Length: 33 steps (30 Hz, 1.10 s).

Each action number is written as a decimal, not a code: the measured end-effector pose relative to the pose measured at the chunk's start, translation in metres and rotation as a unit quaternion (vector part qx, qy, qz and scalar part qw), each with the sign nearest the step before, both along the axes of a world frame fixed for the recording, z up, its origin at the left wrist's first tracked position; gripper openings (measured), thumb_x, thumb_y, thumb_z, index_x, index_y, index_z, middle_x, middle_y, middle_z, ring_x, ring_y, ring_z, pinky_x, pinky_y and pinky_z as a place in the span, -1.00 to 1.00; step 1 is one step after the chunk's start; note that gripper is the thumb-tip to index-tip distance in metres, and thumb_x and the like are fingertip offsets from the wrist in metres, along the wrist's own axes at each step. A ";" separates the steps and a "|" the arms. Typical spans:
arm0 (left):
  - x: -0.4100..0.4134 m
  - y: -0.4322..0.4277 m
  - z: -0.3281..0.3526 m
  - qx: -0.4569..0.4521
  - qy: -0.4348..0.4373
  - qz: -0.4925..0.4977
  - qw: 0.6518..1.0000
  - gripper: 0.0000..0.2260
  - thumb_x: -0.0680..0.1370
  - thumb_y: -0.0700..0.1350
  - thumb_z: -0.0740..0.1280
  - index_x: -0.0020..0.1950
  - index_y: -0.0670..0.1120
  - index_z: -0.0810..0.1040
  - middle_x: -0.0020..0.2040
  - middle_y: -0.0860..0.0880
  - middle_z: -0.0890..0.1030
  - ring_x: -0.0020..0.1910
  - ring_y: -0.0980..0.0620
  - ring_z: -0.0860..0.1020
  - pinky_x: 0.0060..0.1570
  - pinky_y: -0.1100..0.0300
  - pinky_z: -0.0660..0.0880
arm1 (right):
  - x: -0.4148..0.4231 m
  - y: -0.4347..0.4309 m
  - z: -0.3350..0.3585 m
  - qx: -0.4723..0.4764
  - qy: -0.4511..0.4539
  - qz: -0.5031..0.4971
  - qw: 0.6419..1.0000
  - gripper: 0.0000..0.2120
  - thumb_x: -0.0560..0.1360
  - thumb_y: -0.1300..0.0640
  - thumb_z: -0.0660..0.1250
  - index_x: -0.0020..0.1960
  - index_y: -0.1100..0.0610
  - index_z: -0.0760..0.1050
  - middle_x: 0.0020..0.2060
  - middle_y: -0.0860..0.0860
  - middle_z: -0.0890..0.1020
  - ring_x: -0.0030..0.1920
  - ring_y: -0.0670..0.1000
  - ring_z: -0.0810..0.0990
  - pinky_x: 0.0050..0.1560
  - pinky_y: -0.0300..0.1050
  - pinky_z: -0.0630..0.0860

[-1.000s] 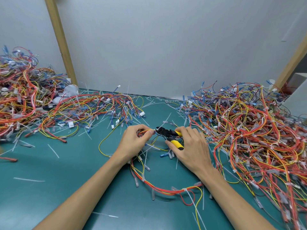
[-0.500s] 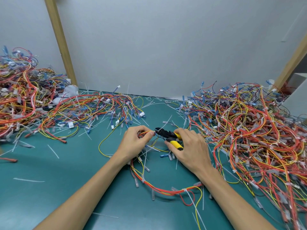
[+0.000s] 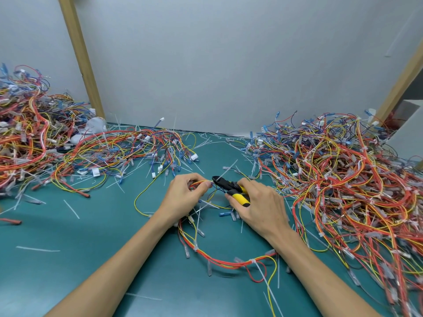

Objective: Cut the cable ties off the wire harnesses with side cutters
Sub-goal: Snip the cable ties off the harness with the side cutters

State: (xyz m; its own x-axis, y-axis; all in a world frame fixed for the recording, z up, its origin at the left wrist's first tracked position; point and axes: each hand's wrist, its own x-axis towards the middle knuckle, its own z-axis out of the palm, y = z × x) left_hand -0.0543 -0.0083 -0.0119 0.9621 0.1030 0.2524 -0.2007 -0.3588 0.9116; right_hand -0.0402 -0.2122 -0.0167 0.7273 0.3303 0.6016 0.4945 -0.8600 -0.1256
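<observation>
The left hand point(image 3: 183, 197) pinches some red and yellow wires with its thumb and fingers. The right hand point(image 3: 258, 207) is curled round the yellow handles of the side cutters point(image 3: 229, 187), and their black tip sits right by the pinched wires and a thin white cable tie point(image 3: 226, 171). This wire harness point(image 3: 217, 263) loops down between the arms toward the near edge of the green worktop point(image 3: 68, 248), with a big pile point(image 3: 343, 179) along the right edge and a second pile point(image 3: 27, 138) in the far left corner.

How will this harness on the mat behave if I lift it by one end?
Probably floppy: the harness lies in a loose loop on the mat. Likely light, being thin wires. Its terminals might snag the right-hand pile.
</observation>
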 end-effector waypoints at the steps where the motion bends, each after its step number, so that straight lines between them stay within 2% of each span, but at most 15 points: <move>1: 0.000 0.000 0.000 -0.001 0.000 0.000 1.000 -0.86 0.55 -0.12 0.37 -0.18 -0.13 0.64 -0.44 0.05 0.46 -0.46 0.16 0.36 -0.42 0.38 0.31 | 0.000 0.000 0.000 0.000 -0.001 0.002 1.000 -0.70 0.44 -0.20 0.39 -0.05 0.01 0.49 -0.29 -0.06 0.55 -0.26 0.05 0.53 -0.31 -0.14 0.31; 3: 0.000 -0.001 0.001 0.000 -0.001 -0.001 1.000 -0.86 0.55 -0.12 0.38 -0.17 -0.13 0.64 -0.42 0.03 0.48 -0.45 0.15 0.37 -0.41 0.39 0.31 | 0.000 -0.001 0.001 -0.006 -0.006 0.004 1.000 -0.70 0.44 -0.19 0.39 -0.04 0.02 0.49 -0.26 -0.06 0.56 -0.23 0.05 0.53 -0.27 -0.10 0.36; 7: 0.000 -0.001 0.000 0.001 -0.003 0.000 1.000 -0.86 0.55 -0.14 0.37 -0.17 -0.14 0.64 -0.43 0.03 0.47 -0.45 0.15 0.36 -0.42 0.41 0.29 | -0.001 0.000 0.001 -0.012 0.003 -0.001 1.000 -0.72 0.46 -0.18 0.39 -0.05 0.02 0.50 -0.31 -0.05 0.57 -0.28 0.06 0.56 -0.34 -0.16 0.26; 11: -0.001 -0.001 0.001 0.006 -0.003 0.001 1.000 -0.86 0.55 -0.12 0.38 -0.18 -0.12 0.64 -0.43 0.04 0.47 -0.45 0.17 0.37 -0.42 0.41 0.30 | -0.001 0.000 0.002 -0.018 -0.003 -0.002 1.000 -0.71 0.44 -0.19 0.39 -0.04 0.02 0.49 -0.25 -0.06 0.57 -0.23 0.06 0.54 -0.27 -0.09 0.38; 16: 0.000 0.000 0.001 0.003 0.000 -0.001 1.000 -0.86 0.55 -0.13 0.37 -0.16 -0.14 0.64 -0.42 0.02 0.47 -0.45 0.15 0.37 -0.43 0.41 0.31 | -0.002 0.001 0.002 -0.008 0.021 -0.002 1.000 -0.73 0.46 -0.20 0.37 -0.05 -0.01 0.50 -0.34 -0.05 0.57 -0.31 0.08 0.57 -0.38 -0.16 0.23; 24: -0.001 -0.002 -0.001 -0.014 0.001 -0.001 1.000 -0.88 0.55 -0.12 0.36 -0.14 -0.10 0.65 -0.41 0.03 0.51 -0.43 0.16 0.41 -0.43 0.37 0.38 | -0.001 0.000 0.000 0.008 0.043 0.001 0.999 -0.70 0.48 -0.27 0.28 -0.02 -0.06 0.50 -0.30 -0.05 0.61 -0.26 0.10 0.60 -0.39 -0.10 0.38; 28: -0.001 -0.001 0.001 -0.101 0.035 -0.047 0.993 -0.85 0.59 -0.14 0.33 -0.10 -0.17 0.65 -0.40 0.03 0.51 -0.48 0.10 0.37 -0.49 0.31 0.35 | -0.001 0.000 0.000 0.015 0.019 0.002 1.000 -0.65 0.50 -0.32 0.19 -0.07 -0.05 0.49 -0.35 -0.05 0.60 -0.30 0.09 0.60 -0.43 -0.10 0.35; 30: -0.001 0.000 0.003 -0.160 0.061 -0.090 0.981 -0.75 0.62 -0.10 0.27 -0.08 -0.26 0.62 -0.38 -0.02 0.50 -0.53 0.07 0.29 -0.51 0.29 0.27 | -0.002 0.001 0.000 0.018 0.008 0.005 1.000 -0.61 0.50 -0.35 0.13 -0.08 -0.05 0.49 -0.37 -0.06 0.58 -0.32 0.07 0.59 -0.44 -0.11 0.34; 33: 0.000 0.000 0.005 -0.238 0.118 -0.122 0.956 -0.60 0.66 -0.02 0.15 -0.02 -0.31 0.62 -0.36 -0.06 0.49 -0.57 0.07 0.26 -0.52 0.30 0.28 | -0.002 0.001 0.000 0.022 -0.002 0.003 1.000 -0.58 0.49 -0.36 0.10 -0.09 -0.05 0.51 -0.38 -0.06 0.58 -0.34 0.05 0.59 -0.45 -0.13 0.35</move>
